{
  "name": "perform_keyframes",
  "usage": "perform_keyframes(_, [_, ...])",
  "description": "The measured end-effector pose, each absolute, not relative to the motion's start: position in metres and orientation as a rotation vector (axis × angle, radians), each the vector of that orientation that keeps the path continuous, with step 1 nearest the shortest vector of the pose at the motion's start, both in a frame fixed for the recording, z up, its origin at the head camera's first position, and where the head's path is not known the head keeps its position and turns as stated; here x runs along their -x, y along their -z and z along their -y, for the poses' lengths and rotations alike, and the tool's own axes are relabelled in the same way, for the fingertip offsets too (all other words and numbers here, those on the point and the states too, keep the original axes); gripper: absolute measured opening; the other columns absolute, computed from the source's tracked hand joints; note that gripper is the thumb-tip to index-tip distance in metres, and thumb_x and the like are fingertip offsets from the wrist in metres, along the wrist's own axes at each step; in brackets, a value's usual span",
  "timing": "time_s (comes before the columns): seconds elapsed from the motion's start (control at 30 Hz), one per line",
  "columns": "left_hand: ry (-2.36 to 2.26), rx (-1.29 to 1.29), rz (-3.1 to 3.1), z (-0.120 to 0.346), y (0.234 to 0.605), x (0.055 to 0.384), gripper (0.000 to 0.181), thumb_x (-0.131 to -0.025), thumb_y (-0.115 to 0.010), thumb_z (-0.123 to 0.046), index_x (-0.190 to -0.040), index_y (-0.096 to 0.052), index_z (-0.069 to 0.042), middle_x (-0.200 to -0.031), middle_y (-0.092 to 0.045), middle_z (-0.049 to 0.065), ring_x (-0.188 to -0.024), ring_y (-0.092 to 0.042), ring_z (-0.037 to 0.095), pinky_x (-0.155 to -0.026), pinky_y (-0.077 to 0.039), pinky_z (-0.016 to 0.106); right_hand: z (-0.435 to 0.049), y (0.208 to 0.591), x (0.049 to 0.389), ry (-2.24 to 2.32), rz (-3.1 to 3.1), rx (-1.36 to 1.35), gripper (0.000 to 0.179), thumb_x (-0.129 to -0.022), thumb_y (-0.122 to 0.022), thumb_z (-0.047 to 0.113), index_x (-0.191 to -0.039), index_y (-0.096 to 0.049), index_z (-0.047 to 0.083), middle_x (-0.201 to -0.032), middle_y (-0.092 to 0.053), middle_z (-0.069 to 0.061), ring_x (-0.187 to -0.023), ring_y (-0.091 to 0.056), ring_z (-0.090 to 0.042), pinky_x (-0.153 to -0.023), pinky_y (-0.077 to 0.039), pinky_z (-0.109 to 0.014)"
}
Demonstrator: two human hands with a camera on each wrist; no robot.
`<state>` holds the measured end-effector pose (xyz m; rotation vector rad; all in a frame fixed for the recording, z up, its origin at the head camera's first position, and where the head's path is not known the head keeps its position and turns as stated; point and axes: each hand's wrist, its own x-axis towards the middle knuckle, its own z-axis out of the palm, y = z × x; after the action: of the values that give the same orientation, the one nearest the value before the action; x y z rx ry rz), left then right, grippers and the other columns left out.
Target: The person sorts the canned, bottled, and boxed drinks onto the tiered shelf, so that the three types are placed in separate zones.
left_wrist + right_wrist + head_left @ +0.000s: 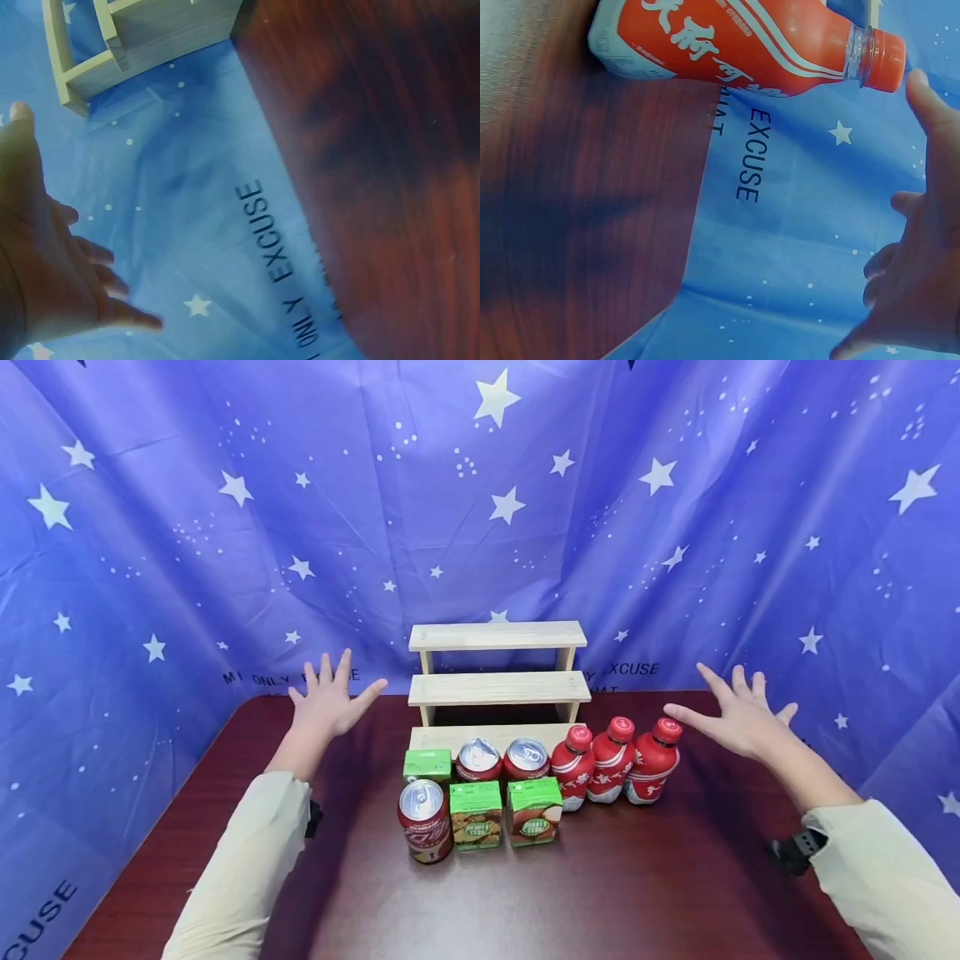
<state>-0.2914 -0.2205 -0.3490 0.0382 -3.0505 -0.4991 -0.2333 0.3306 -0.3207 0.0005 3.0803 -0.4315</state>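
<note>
My left hand (324, 703) is raised left of a three-step wooden rack (498, 688), fingers spread and holding nothing. On the other side, my right hand (738, 718) hovers with spread fingers beside the red bottles. Its thumb lies near the red cap (887, 61) of the rightmost bottle (651, 768) in the right wrist view. Two more red bottles, a middle one (611, 762) and a left one (572, 768), stand beside it. Green boxes (476, 828) (534, 822) and a dark red soda can (426, 833) form the front row. Behind them are another green box (427, 766) and two cans (478, 762) (527, 760).
The dark red wooden table (600, 893) carries everything. A blue curtain (480, 543) with white stars hangs right behind the rack. The packed drinks partly hide the rack's lowest step (495, 735).
</note>
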Motion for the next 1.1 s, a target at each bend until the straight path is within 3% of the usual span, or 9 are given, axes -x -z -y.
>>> perform_keyframes(0.23, [1.016, 0.091, 2.916, 0.223, 0.368, 0.301, 0.094, -0.089, -0.035, -0.069, -0.151, -0.001, -0.007, -0.155, -0.007, 0.025, -0.141, -0.006, 0.045, -0.112, -0.013, 0.062, -0.334, 0.331, 0.224, 0.636, -2.994, 0.082, 0.092, -0.087, -0.045, 0.064, -0.152, 0.001, 0.017, -0.145, 0.010, -0.041, -0.130, 0.017, -0.060, -0.081, 0.000, -0.088])
perform_keyframes(0.5, [1.394, 0.051, 2.749, 0.206, 0.386, 0.308, 0.089, -0.088, -0.046, -0.063, -0.151, -0.010, -0.012, -0.151, -0.024, 0.024, -0.135, -0.031, 0.041, -0.111, -0.029, 0.053, -0.335, 0.352, 0.216, 0.872, -2.925, 0.231, 0.087, -0.089, -0.056, 0.049, -0.152, -0.008, 0.014, -0.150, 0.000, -0.037, -0.133, 0.011, -0.057, -0.098, -0.007, -0.077])
perform_keyframes(0.8, [1.894, 0.000, 2.521, 0.180, 0.396, 0.315, 0.083, -0.090, -0.058, -0.045, -0.151, -0.013, -0.011, -0.150, -0.025, 0.024, -0.135, -0.033, 0.037, -0.096, -0.045, 0.056, -0.320, 0.375, 0.211, 0.950, -2.925, 0.352, 0.089, -0.083, -0.068, 0.042, -0.150, -0.018, 0.011, -0.146, -0.030, -0.029, -0.129, -0.033, -0.049, -0.096, -0.033, -0.066])
perform_keyframes(0.9, [1.946, 0.023, 2.470, 0.172, 0.398, 0.318, 0.079, -0.091, -0.060, -0.038, -0.150, -0.016, -0.009, -0.149, -0.028, 0.024, -0.133, -0.035, 0.038, -0.098, -0.044, 0.055, -0.316, 0.384, 0.211, 1.035, -2.910, 0.384, 0.083, -0.083, -0.070, 0.036, -0.146, -0.026, 0.005, -0.137, -0.044, -0.028, -0.121, -0.046, -0.039, -0.095, -0.043, -0.055])
perform_keyframes(0.97, [1.955, 0.039, 2.446, 0.167, 0.400, 0.320, 0.076, -0.091, -0.060, -0.033, -0.149, -0.019, -0.007, -0.148, -0.031, 0.023, -0.131, -0.038, 0.038, -0.099, -0.044, 0.054, -0.314, 0.388, 0.212, 1.072, -2.909, 0.405, 0.077, -0.083, -0.070, 0.032, -0.143, -0.032, 0.002, -0.129, -0.053, -0.025, -0.112, -0.055, -0.024, -0.090, -0.049, -0.040])
perform_keyframes(1.1, [2.013, 0.025, 2.381, 0.157, 0.404, 0.322, 0.071, -0.091, -0.062, -0.025, -0.147, -0.023, -0.006, -0.147, -0.034, 0.020, -0.128, -0.042, 0.036, -0.100, -0.043, 0.052, -0.312, 0.397, 0.213, 1.164, -2.906, 0.415, 0.067, -0.084, -0.070, 0.026, -0.136, -0.040, -0.002, -0.116, -0.062, -0.022, -0.091, -0.056, 0.005, -0.075, -0.050, -0.018])
